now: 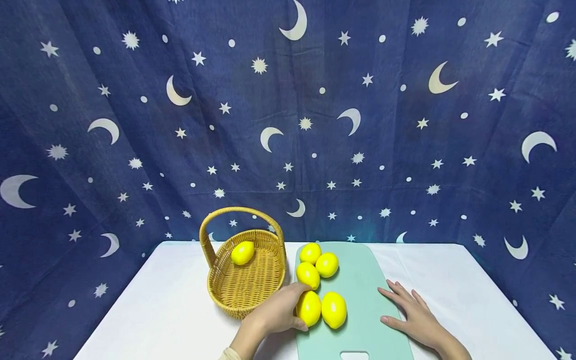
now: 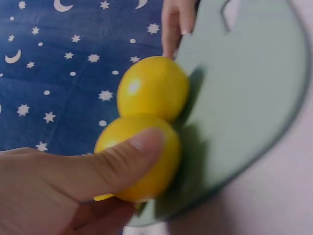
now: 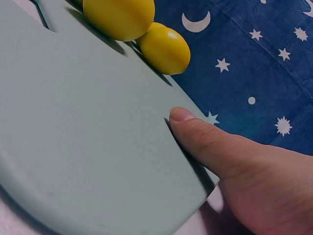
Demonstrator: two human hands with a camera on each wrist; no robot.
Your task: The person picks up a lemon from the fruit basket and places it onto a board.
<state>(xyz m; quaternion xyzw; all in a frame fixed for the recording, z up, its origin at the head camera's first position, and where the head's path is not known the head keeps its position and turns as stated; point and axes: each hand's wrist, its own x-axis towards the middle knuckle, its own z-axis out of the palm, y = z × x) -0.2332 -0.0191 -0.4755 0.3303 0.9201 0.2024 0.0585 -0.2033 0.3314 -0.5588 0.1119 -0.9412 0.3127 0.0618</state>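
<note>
My left hand (image 1: 281, 309) holds a yellow lemon (image 1: 309, 310) at the left edge of a pale green cutting board (image 1: 366, 300). In the left wrist view the thumb lies across this lemon (image 2: 164, 164); the other fingers are mostly hidden behind it. Touching or almost touching it on the right is a second lemon (image 1: 334, 310). Several more, among them one lemon (image 1: 327, 265), sit together at the board's far left. My right hand (image 1: 416, 317) lies with spread fingers over the board's right edge, holding nothing.
A wicker basket (image 1: 215, 295) with a tall arched handle stands left of the board, one lemon (image 1: 243, 253) inside it. White cloth (image 1: 157, 310) covers the table. Behind hangs a blue curtain (image 1: 315, 75) with moons and stars.
</note>
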